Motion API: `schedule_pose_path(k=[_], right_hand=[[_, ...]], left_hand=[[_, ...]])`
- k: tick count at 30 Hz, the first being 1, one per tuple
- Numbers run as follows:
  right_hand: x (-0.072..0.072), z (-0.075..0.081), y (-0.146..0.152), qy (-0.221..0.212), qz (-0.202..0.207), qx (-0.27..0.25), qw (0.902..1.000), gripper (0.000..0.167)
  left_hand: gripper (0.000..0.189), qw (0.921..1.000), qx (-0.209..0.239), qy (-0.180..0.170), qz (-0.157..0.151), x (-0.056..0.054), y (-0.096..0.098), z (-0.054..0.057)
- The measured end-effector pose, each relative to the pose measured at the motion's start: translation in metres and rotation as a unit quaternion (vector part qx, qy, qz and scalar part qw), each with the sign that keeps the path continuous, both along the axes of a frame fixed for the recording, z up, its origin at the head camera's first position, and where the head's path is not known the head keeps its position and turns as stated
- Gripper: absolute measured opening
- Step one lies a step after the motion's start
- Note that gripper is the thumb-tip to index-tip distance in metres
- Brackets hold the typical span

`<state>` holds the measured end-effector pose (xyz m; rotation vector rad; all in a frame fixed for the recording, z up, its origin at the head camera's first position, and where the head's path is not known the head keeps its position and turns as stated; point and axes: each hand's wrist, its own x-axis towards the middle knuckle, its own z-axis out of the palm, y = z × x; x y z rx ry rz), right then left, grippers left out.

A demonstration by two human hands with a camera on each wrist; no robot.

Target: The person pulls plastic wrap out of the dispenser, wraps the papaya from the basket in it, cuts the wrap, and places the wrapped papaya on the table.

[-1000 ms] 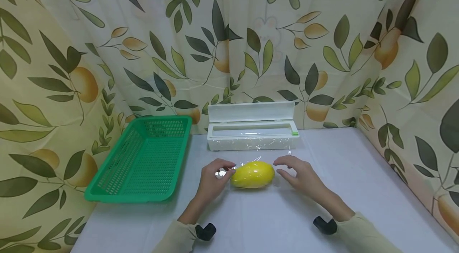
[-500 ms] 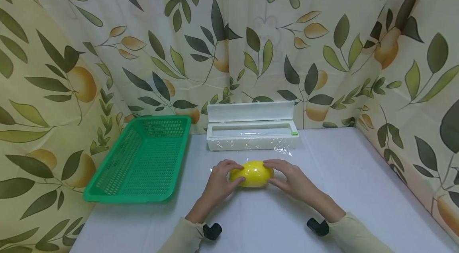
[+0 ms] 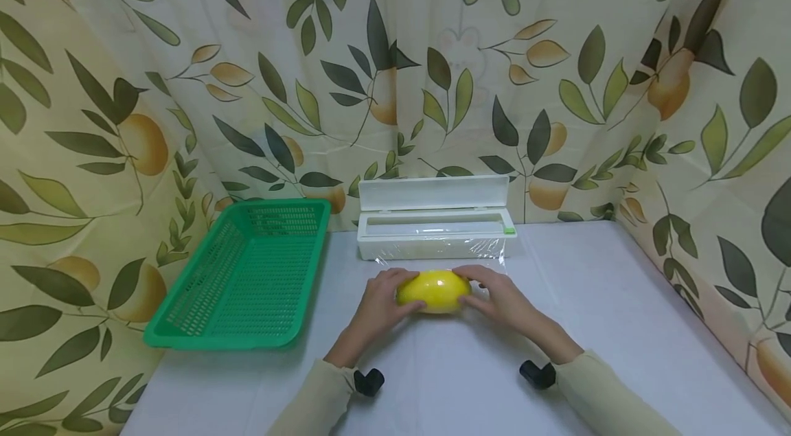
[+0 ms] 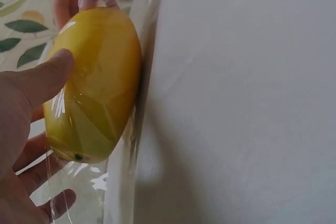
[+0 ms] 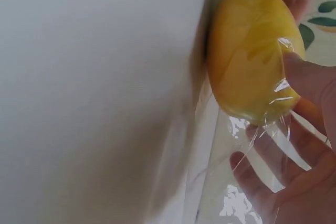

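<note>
A smooth yellow oval fruit (image 3: 434, 292) is wrapped in clear cling film (image 4: 92, 114), its glossy folds showing in both wrist views. My left hand (image 3: 384, 299) grips its left end, thumb on the near side and fingers behind. The other end is held by my right hand (image 3: 497, 295) in the same manner. Loose film (image 5: 236, 203) hangs past the fruit's ends over the fingers. Behind the fruit stands a white cling film box (image 3: 432, 248) with its lid raised, and film runs from its front down towards the fruit.
To the left lies a green plastic basket (image 3: 266, 278) with perforated sides. A white cloth (image 3: 457, 381) covers the table. Leaf-and-fruit patterned curtains (image 3: 426, 79) enclose the back and sides. On the box's right end is a small green piece (image 3: 509, 231).
Both hands have gone from the fruit's ends and the film there to gripping the fruit. Fruit and hands have shifted slightly towards the box, and the film before the box lies differently.
</note>
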<state>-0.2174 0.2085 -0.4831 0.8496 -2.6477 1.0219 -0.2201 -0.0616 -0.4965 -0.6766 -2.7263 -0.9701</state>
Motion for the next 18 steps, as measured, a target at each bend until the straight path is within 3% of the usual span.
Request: schedule_pose_path(k=[4, 10, 18], right_hand=[[-0.008, 0.003, 0.0, -0.03, 0.003, 0.001, 0.9995, 0.049], [-0.017, 0.004, 0.0, -0.06, 0.001, 0.0, 0.9982, 0.052], [-0.019, 0.001, -0.002, -0.04, -0.003, -0.004, 0.9992, 0.042]], left_hand=[[0.058, 0.9998, -0.002, -0.019, -0.006, -0.009, -0.003, -0.004], [0.05, 0.9995, 0.019, -0.005, -0.026, -0.016, -0.004, -0.004], [0.041, 0.9993, -0.011, 0.021, -0.029, -0.02, -0.001, -0.003]])
